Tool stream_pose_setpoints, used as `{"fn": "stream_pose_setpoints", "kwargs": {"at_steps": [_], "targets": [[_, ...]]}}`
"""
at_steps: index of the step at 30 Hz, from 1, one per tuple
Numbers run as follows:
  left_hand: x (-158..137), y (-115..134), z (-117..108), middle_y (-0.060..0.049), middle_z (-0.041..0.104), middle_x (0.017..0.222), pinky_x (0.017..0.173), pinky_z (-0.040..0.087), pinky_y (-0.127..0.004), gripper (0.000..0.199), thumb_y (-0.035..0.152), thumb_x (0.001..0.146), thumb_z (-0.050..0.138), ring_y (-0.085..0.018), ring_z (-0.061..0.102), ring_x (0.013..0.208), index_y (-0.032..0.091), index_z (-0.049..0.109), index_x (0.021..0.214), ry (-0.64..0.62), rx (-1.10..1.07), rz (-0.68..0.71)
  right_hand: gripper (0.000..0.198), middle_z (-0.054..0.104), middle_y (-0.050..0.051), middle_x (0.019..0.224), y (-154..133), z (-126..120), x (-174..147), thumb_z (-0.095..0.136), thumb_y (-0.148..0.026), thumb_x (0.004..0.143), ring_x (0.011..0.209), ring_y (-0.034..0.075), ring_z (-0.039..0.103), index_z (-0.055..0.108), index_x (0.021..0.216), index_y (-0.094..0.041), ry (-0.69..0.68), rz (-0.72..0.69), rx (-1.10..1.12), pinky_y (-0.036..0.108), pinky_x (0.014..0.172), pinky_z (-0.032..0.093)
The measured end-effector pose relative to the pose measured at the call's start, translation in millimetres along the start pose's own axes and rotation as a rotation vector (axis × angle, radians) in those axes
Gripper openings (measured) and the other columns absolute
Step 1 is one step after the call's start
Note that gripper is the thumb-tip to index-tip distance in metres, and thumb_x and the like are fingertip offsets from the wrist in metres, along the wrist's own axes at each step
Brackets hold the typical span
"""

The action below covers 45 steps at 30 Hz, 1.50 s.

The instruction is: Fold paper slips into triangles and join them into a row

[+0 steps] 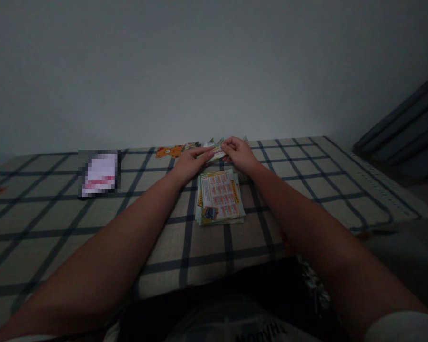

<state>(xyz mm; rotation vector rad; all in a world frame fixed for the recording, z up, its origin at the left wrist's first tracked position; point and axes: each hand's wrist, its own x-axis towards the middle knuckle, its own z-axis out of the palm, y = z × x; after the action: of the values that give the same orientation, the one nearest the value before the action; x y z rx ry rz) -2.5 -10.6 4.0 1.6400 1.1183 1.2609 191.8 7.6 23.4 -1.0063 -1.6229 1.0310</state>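
At the far side of the table, my left hand and my right hand meet over a small printed paper card. My right thumb and fingers pinch its right side. The left fingers reach along its left edge, closed on it with the thumb. More colourful pieces of printed paper lie just behind the hands, partly hidden by them. Nearer to me, between my forearms, sits a loose stack of printed cards. Its top sheet has rows of orange print and a small blue picture, and the edges are uneven.
A checked tablecloth with printed bears covers the table, which meets a plain wall. To the left lies a pixelated phone-like object. Grey folded fabric hangs at the right beyond the table edge.
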Motion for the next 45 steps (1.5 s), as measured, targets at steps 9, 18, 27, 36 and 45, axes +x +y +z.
{"fn": "stream_pose_setpoints", "kwargs": {"at_steps": [9,18,27,36,45], "targets": [[3,-2,-3,-0.008,0.080,0.099,0.088,0.054,-0.039,0.044,0.057,0.079,0.075,-0.025,0.070,0.092,0.020,0.082,0.102,0.040,0.065,0.044,0.011,0.060,-0.002,0.076,2,4,2,0.061,-0.022,0.095,0.059,0.011,0.059,0.053,0.087,-0.022,0.015,0.049,0.051,0.025,0.058,0.051],[1,2,-4,-0.010,0.077,0.112,0.096,0.052,-0.040,0.043,0.048,0.082,0.073,-0.026,0.069,0.102,0.020,0.079,0.114,0.045,0.110,0.062,0.009,0.064,-0.001,0.081,4,2,0,0.067,-0.024,0.091,0.064,0.010,0.061,0.059,0.094,-0.021,-0.030,0.032,0.097,0.022,0.056,0.053],[0,2,-1,-0.010,0.070,0.126,0.099,0.052,-0.041,0.046,0.041,0.087,0.068,-0.023,0.065,0.110,0.020,0.069,0.128,0.058,0.265,0.138,0.006,0.068,0.003,0.083,0,4,-3,0.074,-0.019,0.086,0.066,0.012,0.061,0.071,0.090,-0.015,-0.076,0.070,0.014,0.026,0.064,0.058],[0,4,-1,-0.010,0.070,0.120,0.087,0.054,-0.036,0.047,0.040,0.086,0.069,-0.019,0.065,0.091,0.020,0.068,0.129,0.059,0.229,0.133,0.005,0.066,0.004,0.084,-3,7,-5,0.073,-0.017,0.086,0.067,0.012,0.060,0.069,0.086,-0.014,-0.045,0.052,0.040,0.028,0.064,0.058],[-3,7,-1,-0.002,0.069,0.086,0.070,0.052,-0.028,0.060,0.034,0.079,0.077,-0.015,0.064,0.073,0.021,0.062,0.135,-0.020,0.062,0.039,0.010,0.065,0.002,0.083,1,5,-3,0.070,-0.017,0.086,0.071,0.015,0.062,0.065,0.094,-0.017,-0.080,0.026,0.023,0.031,0.069,0.058]]}}
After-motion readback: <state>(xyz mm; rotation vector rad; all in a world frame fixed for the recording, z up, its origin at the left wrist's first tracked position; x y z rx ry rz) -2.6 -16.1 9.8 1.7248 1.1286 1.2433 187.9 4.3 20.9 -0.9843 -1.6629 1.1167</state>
